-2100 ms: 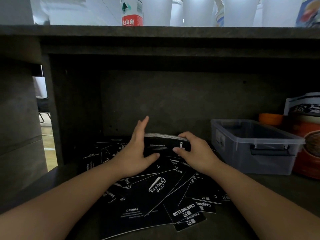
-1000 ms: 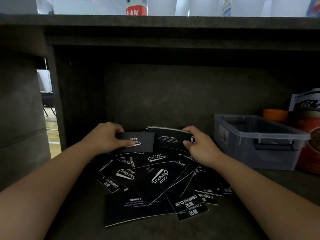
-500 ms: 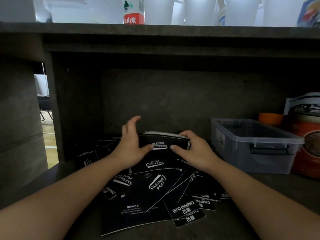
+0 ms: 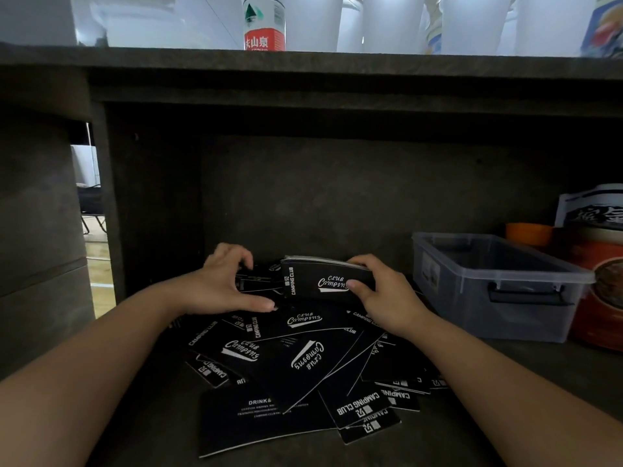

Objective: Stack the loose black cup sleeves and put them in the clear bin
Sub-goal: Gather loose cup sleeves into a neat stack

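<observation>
Building the stack (image 4: 323, 279): my right hand (image 4: 384, 298) grips it at its right end, standing on edge at the back of the loose sleeves (image 4: 286, 358) spread over the shelf (image 4: 539, 372). My left hand (image 4: 224, 286) has its fingers curled down over a sleeve at the pile's back-left; can't tell if it's pinched. Mid-collection, plenty left flat. Next: lift that sleeve, align it against the stack. Clear bin (image 4: 499, 284) sits just right, no sleeves visible inside.
</observation>
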Available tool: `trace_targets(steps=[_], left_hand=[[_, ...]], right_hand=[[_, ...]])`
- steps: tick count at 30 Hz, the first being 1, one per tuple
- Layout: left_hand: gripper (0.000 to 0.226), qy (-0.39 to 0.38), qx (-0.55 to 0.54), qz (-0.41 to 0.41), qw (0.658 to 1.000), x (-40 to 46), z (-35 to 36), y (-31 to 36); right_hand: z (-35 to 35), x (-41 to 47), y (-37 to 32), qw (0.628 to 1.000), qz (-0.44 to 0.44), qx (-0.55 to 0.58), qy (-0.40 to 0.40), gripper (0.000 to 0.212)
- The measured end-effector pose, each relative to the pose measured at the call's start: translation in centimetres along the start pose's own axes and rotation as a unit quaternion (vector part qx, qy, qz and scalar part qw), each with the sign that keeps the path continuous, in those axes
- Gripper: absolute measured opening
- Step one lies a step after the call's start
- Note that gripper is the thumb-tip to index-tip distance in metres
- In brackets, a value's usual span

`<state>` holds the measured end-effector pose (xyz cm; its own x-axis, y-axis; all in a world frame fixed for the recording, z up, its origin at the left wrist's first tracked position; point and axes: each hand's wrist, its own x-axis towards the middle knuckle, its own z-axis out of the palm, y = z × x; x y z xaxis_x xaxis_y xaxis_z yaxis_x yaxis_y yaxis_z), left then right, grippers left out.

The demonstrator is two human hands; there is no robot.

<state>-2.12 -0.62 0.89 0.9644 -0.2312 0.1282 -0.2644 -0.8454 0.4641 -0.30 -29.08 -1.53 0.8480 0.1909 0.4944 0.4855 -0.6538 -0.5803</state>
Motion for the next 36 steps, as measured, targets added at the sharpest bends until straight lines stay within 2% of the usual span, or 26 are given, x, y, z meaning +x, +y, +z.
trace_targets(steps=[4, 6, 9, 11, 13, 16, 22, 26, 30, 34, 36], left_hand=[[0.101, -0.134, 0.090, -0.005, 0.987, -0.1, 0.2, -0.1], [0.096, -0.156, 0.089, -0.001, 0.984, -0.1, 0.4, -0.1], [0.068, -0.103, 0.045, 0.016, 0.994, 0.1, 0.6, 0.0], [0.039, -0.046, -0.030, 0.039, 0.998, 0.4, 0.9, 0.0], [0.023, 0.024, -0.116, 0.060, 0.991, 0.7, 1.3, 0.2], [0.018, 0.129, -0.172, 0.063, 0.975, 1.2, 1.4, 0.2], [0.013, 0.257, -0.161, 0.053, 0.951, 2.1, 2.7, 0.3], [0.029, 0.245, -0.141, 0.100, 0.954, 2.4, 4.4, 1.8], [0.035, 0.217, -0.167, 0.094, 0.957, 2.3, 4.4, 2.4], [0.033, 0.198, -0.064, 0.008, 0.978, 2.2, 2.6, 0.3], [0.041, 0.134, 0.031, -0.071, 0.988, 1.9, 1.5, -1.3]], right_hand=[[0.0, 0.1, 0.1, 1.000, 0.013, 0.004, -0.002, 0.031], [0.1, 0.2, 0.2, 1.000, 0.017, 0.004, -0.003, 0.032], [0.1, 0.2, 0.3, 1.000, 0.016, 0.002, 0.000, 0.032], [0.1, 0.1, 0.2, 1.000, 0.011, -0.004, 0.001, 0.031], [0.0, 0.1, 0.2, 1.000, 0.007, -0.002, 0.000, 0.029], [0.0, 0.0, 0.2, 1.000, 0.015, 0.017, -0.001, 0.027], [-0.1, -0.2, -0.1, 0.999, 0.019, 0.047, -0.009, 0.034], [-0.1, -0.2, -0.1, 1.000, 0.007, 0.030, -0.005, 0.036], [-0.2, 0.0, 0.2, 1.000, -0.004, 0.017, 0.020, 0.027], [-0.1, 0.1, 0.3, 0.998, -0.016, 0.022, 0.048, 0.023], [-0.1, 0.1, 0.3, 0.998, -0.014, 0.025, 0.047, 0.022]])
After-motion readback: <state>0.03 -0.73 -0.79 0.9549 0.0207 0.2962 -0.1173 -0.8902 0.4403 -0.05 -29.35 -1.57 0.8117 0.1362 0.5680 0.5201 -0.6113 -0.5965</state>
